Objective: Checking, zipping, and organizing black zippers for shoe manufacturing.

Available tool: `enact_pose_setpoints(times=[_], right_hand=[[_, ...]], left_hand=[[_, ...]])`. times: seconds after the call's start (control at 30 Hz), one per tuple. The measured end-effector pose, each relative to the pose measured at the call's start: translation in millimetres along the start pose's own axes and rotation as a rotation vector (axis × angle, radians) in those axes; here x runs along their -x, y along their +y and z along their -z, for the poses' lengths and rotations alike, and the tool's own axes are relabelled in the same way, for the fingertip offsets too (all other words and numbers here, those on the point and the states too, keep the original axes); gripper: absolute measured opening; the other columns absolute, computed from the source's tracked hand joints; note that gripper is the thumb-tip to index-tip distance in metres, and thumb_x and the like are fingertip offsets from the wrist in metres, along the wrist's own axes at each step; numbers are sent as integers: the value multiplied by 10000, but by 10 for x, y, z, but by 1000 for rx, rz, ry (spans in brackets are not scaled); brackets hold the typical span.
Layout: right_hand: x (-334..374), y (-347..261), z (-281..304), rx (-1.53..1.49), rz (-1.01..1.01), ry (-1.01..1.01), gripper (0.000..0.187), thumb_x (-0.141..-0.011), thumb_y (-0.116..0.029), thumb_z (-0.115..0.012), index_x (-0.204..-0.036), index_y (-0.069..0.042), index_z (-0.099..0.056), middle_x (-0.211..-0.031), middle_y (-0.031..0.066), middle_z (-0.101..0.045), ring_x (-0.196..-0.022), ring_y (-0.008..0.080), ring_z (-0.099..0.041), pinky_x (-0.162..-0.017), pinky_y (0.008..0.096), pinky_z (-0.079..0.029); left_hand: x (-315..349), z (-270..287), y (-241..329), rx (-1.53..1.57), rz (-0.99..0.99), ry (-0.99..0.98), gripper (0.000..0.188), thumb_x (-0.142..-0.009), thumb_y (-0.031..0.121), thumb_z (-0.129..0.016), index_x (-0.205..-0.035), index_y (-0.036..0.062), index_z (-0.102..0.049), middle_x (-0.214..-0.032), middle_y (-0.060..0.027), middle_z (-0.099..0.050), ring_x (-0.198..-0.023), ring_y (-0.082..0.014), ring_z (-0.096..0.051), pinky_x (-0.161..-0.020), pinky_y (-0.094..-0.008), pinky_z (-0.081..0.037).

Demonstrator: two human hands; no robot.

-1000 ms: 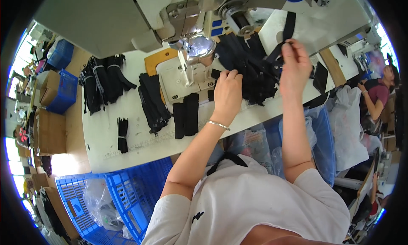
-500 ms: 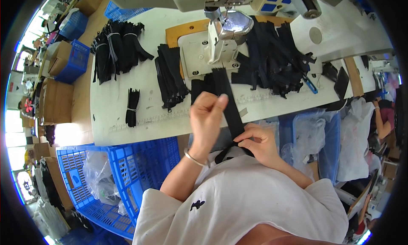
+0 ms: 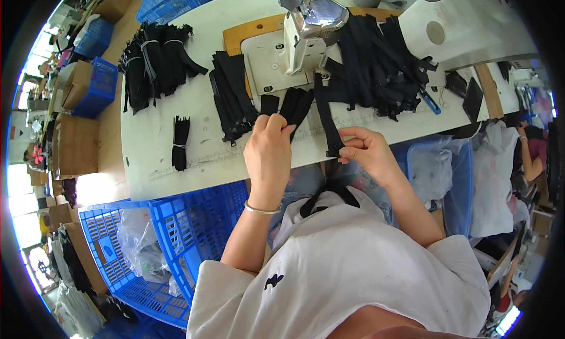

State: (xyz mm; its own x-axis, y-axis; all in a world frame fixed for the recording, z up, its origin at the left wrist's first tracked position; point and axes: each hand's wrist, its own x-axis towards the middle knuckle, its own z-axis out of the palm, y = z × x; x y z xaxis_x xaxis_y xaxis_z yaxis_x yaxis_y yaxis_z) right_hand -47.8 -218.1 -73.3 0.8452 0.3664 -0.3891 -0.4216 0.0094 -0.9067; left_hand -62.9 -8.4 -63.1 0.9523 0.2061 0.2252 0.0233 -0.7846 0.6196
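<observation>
My right hand [image 3: 366,153] pinches the near end of a black zipper [image 3: 325,112] between thumb and fingers. That zipper runs away from me across the table's front edge toward the sewing machine [image 3: 303,47]. To its left, my left hand [image 3: 268,153] is closed at the near end of a few black zippers [image 3: 296,105], with its fingertips partly hidden. Another row of black zippers [image 3: 231,95] lies just left of the machine's plate. A big loose pile of black zippers [image 3: 376,68] covers the table right of the needle area.
Tied black bundles [image 3: 159,59] lie at the far left, and a small tied bundle [image 3: 180,142] sits nearer. Blue-handled snips [image 3: 431,102] rest beside the pile. A blue crate [image 3: 170,239] with clear plastic stands below the table's left front; a blue bin [image 3: 432,174] is at right.
My left hand has come down from its raised fist onto the zippers at left. My right hand has moved up and right, bringing the zipper's end from my lap to the table edge.
</observation>
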Motion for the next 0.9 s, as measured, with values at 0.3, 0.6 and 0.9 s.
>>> enact_pose_setpoints(times=[0.3, 0.6, 0.9], right_hand=[[94, -145, 94, 141, -25, -50, 101, -841, -17, -667, -927, 37, -664, -792, 66, -666, -693, 105, -634, -648, 224, -524], [106, -261, -38, 126, 50, 23, 86, -865, -35, -655, -910, 38, -656, -799, 37, -655, -670, 85, -619, -622, 206, -508], [-168, -523, -458, 410, 571, -34, 189, -815, -145, -708, -878, 14, -628, -760, 30, -614, -757, 120, -567, -741, 276, -433]], left_hand=[[-71, -15, -116, -32, -92, 121, 153, -789, 93, -693, -741, 5, -577, -649, -107, -512, -557, -295, -507, -507, -356, -399], [-77, 82, -77, 344, 59, 119, 88, -822, 70, -690, -820, 17, -620, -666, -61, -568, -544, -207, -565, -497, -320, -464], [41, 27, -39, 1269, 458, -147, 151, -872, 85, -643, -924, -49, -687, -709, -40, -630, -596, -81, -544, -540, -222, -446]])
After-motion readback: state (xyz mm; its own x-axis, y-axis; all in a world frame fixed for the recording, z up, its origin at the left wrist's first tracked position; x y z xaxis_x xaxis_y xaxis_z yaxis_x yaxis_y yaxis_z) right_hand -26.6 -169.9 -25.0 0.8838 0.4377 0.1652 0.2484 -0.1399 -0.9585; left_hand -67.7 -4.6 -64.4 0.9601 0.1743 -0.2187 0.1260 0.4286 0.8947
